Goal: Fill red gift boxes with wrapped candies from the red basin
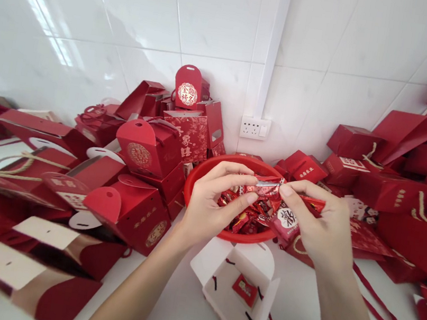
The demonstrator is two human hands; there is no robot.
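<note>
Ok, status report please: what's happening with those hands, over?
Left hand, right hand pinching a packet above basin. More packets at right palm. Open box nearby, red item inside. Boxes crowd both sides.

Wrapper (267,188) between left hand (217,201) and right hand (319,221): shiny foil-look plastic, crinkly. Basin (193,181) just beyond hands: pretty smooth plastic, glossy rim. Open box (224,298) below hands: matt white card inside. Boxes (140,214) left of left hand: smooth card, kinda satin. Wall tiles (219,16) beyond hands: super glossy.
</note>
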